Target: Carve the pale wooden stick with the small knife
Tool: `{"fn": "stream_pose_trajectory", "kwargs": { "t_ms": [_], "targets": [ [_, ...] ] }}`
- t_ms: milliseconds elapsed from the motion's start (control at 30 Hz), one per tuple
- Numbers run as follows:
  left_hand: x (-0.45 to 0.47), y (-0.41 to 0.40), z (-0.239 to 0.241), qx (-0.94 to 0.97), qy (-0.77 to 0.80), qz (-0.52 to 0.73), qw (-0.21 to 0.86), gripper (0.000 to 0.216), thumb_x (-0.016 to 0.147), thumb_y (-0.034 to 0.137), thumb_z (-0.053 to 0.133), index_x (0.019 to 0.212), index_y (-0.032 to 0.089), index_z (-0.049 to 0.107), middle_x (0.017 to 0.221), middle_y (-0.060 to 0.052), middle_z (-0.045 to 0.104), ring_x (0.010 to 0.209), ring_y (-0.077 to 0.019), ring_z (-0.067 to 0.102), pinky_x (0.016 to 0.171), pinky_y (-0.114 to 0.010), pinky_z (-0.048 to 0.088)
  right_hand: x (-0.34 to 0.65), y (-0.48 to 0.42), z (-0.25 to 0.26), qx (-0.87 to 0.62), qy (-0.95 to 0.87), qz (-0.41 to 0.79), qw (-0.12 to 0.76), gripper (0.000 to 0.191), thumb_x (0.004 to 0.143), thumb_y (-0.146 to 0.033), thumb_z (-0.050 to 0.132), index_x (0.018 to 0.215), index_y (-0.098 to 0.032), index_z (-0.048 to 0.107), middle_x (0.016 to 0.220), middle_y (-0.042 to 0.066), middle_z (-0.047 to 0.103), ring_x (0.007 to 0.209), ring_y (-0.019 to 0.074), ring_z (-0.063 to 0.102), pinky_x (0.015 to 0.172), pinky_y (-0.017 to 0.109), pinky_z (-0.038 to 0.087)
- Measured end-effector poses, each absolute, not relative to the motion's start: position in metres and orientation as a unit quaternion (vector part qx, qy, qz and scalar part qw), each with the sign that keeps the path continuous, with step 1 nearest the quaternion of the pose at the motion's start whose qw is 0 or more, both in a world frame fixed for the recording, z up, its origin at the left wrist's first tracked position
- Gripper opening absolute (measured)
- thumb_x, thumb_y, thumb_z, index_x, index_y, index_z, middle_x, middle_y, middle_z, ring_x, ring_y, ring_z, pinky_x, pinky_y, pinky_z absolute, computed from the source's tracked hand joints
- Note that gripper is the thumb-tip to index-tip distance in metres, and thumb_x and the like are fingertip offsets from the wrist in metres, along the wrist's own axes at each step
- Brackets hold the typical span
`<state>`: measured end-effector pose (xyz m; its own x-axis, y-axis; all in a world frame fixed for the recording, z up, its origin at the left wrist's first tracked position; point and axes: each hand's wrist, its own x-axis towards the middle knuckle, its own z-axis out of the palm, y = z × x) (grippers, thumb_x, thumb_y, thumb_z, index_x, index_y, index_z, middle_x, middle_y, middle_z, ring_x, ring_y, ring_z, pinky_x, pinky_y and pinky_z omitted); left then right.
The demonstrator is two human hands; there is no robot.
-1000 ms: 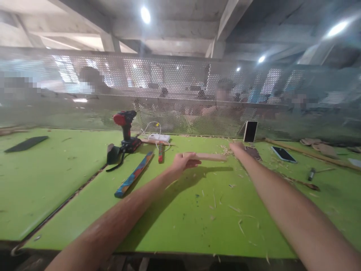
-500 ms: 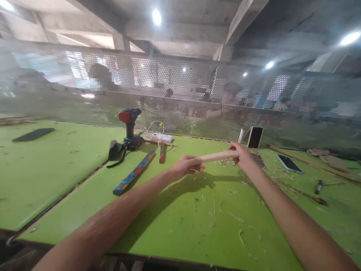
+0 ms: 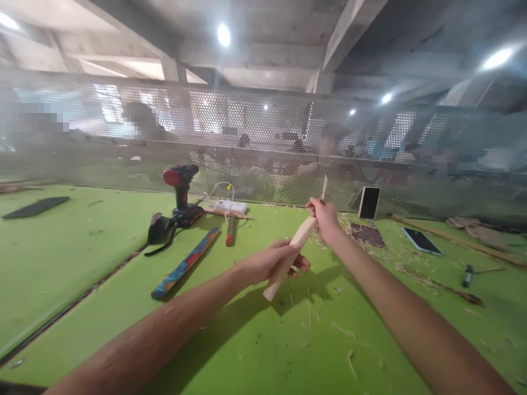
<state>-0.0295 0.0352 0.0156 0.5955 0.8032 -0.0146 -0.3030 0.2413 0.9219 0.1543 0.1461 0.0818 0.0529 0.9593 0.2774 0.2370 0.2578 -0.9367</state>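
Observation:
A pale strip of wood [image 3: 303,232] slants over the green tabletop, its near end pointing down toward me. Wrapped round its lower half is my left hand [image 3: 280,260], thumb on top and fingers beneath. My right hand [image 3: 325,216] is closed at the strip's far end, against the wood or very close to it. From that fist a slim knife [image 3: 325,186] sticks up, its light blade pointing away; most of the handle is hidden by the fingers. Thin wood shavings [image 3: 343,329] lie on the table below and to the right of both hands.
Left of my hands lie a colourful patterned strip [image 3: 187,263], a smaller patterned piece [image 3: 230,230] and a cordless drill [image 3: 184,195]. A white power strip [image 3: 230,207] sits behind. Rightward are a propped phone [image 3: 369,202], a flat phone [image 3: 422,241] and a perforated screen [image 3: 255,159] beyond.
The wood strip has swung from nearly level to a steep slant, near end toward me. My right hand has shifted left, bringing the knife blade with it. The view has shifted slightly.

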Motion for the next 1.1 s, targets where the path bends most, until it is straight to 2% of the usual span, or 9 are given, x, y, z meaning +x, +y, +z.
{"fn": "stream_pose_trajectory", "kwargs": {
  "t_ms": [133, 300, 367, 567, 700, 767, 833, 967, 1100],
  "targets": [
    [-0.026, 0.039, 0.017, 0.415, 0.345, 0.492, 0.684, 0.021, 0.096, 0.026, 0.083, 0.109, 0.014, 0.073, 0.103, -0.013, 0.076, 0.093, -0.0235, 0.075, 0.08, -0.033, 0.06, 0.16, 0.127, 0.071, -0.522, -0.565, 0.328, 0.548, 0.044, 0.097, -0.063, 0.063, 0.073, -0.027, 0.055, 0.058, -0.001, 0.044, 0.048, 0.0152, 0.036, 0.044, 0.032, 0.028],
    [-0.029, 0.047, 0.026, 0.326, 0.469, 0.598, 0.562, 0.021, 0.096, 0.033, 0.085, 0.09, 0.015, 0.074, 0.092, -0.006, 0.074, 0.084, -0.0183, 0.068, 0.076, -0.029, 0.051, 0.181, 0.077, 0.031, -0.482, -0.683, 0.395, 0.381, 0.065, 0.084, -0.09, 0.065, 0.078, -0.026, 0.069, 0.073, 0.006, 0.065, 0.049, 0.0132, 0.04, 0.043, 0.029, 0.03],
    [-0.03, 0.048, 0.03, 0.318, 0.483, 0.62, 0.53, 0.021, 0.097, 0.033, 0.083, 0.088, 0.016, 0.076, 0.09, -0.006, 0.075, 0.081, -0.0165, 0.066, 0.072, -0.027, 0.047, 0.182, 0.062, 0.02, -0.479, -0.697, 0.396, 0.357, 0.071, 0.082, -0.096, 0.062, 0.078, -0.026, 0.068, 0.069, 0.004, 0.062, 0.049, 0.0135, 0.041, 0.044, 0.029, 0.031],
    [-0.029, 0.046, 0.027, 0.359, 0.447, 0.634, 0.519, 0.031, 0.083, 0.039, 0.095, 0.086, 0.015, 0.075, 0.081, -0.006, 0.073, 0.074, -0.016, 0.066, 0.062, -0.025, 0.046, 0.185, 0.052, 0.026, -0.468, -0.657, 0.459, 0.371, 0.06, 0.084, -0.086, 0.07, 0.087, -0.026, 0.069, 0.074, 0.005, 0.067, 0.05, 0.0143, 0.044, 0.044, 0.029, 0.031],
    [-0.037, 0.042, 0.021, 0.506, 0.304, 0.559, 0.582, 0.047, 0.071, 0.051, 0.103, 0.083, 0.014, 0.074, 0.074, -0.005, 0.072, 0.065, -0.0151, 0.065, 0.058, -0.025, 0.051, 0.201, 0.061, 0.037, -0.445, -0.589, 0.498, 0.455, 0.055, 0.073, -0.075, 0.088, 0.079, -0.027, 0.062, 0.063, -0.002, 0.053, 0.049, 0.0118, 0.039, 0.041, 0.027, 0.031],
    [-0.04, 0.04, 0.019, 0.567, 0.264, 0.466, 0.626, 0.047, 0.069, 0.044, 0.105, 0.094, 0.015, 0.078, 0.085, -0.007, 0.077, 0.071, -0.0175, 0.07, 0.062, -0.027, 0.056, 0.21, 0.065, 0.043, -0.426, -0.569, 0.514, 0.479, 0.059, 0.069, -0.073, 0.093, 0.074, -0.026, 0.057, 0.059, -0.006, 0.044, 0.048, 0.0099, 0.034, 0.04, 0.025, 0.03],
    [-0.038, 0.037, 0.015, 0.576, 0.276, 0.396, 0.659, 0.041, 0.077, 0.039, 0.1, 0.103, 0.015, 0.079, 0.093, -0.009, 0.08, 0.077, -0.0191, 0.075, 0.067, -0.029, 0.06, 0.214, 0.066, 0.046, -0.414, -0.562, 0.527, 0.485, 0.062, 0.065, -0.071, 0.095, 0.072, -0.026, 0.053, 0.055, -0.008, 0.039, 0.047, 0.0088, 0.031, 0.04, 0.024, 0.028],
    [-0.024, 0.029, 0.007, 0.486, 0.291, 0.275, 0.777, 0.045, 0.107, 0.056, 0.065, 0.121, 0.015, 0.072, 0.111, -0.016, 0.079, 0.087, -0.0273, 0.081, 0.075, -0.041, 0.067, 0.207, 0.059, 0.048, -0.412, -0.573, 0.529, 0.47, 0.056, 0.069, -0.065, 0.094, 0.072, -0.025, 0.055, 0.055, -0.008, 0.042, 0.048, 0.0083, 0.033, 0.042, 0.023, 0.03],
    [-0.017, 0.015, 0.011, 0.459, 0.269, 0.255, 0.808, 0.043, 0.112, 0.056, 0.054, 0.114, 0.015, 0.068, 0.09, -0.007, 0.072, 0.063, -0.0142, 0.066, 0.058, -0.026, 0.058, 0.197, 0.053, 0.045, -0.444, -0.609, 0.479, 0.449, 0.046, 0.086, -0.067, 0.08, 0.086, -0.023, 0.064, 0.054, -0.008, 0.044, 0.046, 0.0108, 0.035, 0.042, 0.025, 0.028]
  ]
}}
